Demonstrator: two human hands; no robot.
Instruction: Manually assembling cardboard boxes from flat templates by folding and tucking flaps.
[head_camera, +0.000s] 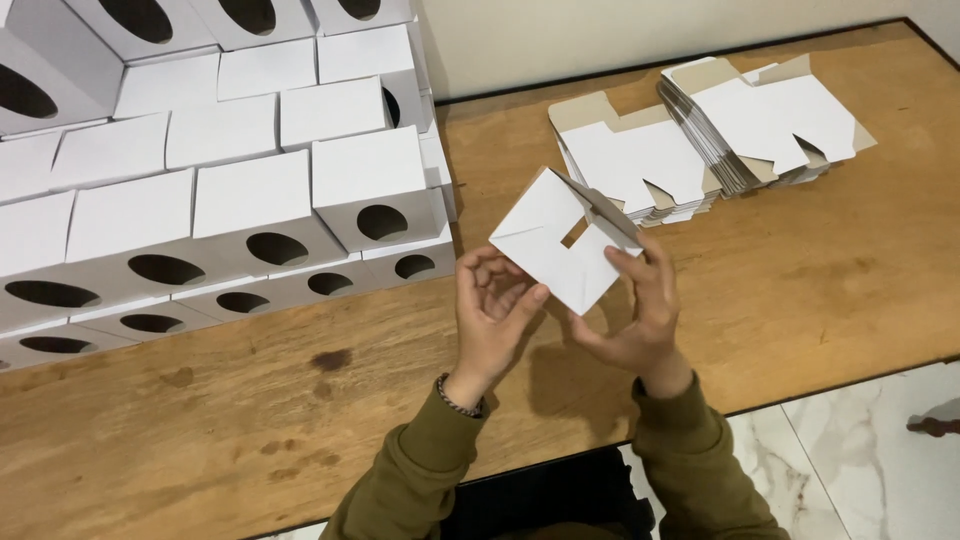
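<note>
Finished white boxes with oval cutouts are stacked along the bench's far left edge, and flat blanks sit piled toward its far right corner, within reach. Above the near edge, the right hand pinches a half-folded box by its lower corner, tilting it toward the loosely curled, empty left hand.

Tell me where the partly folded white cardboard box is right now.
In the head view, the partly folded white cardboard box is held above the wooden table by the right hand, beside the left hand.

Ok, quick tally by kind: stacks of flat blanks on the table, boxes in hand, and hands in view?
Stacks of flat carton blanks: 2
Part-folded white box in hand: 1
Hands, left hand and right hand: 2
Total: 5
</note>
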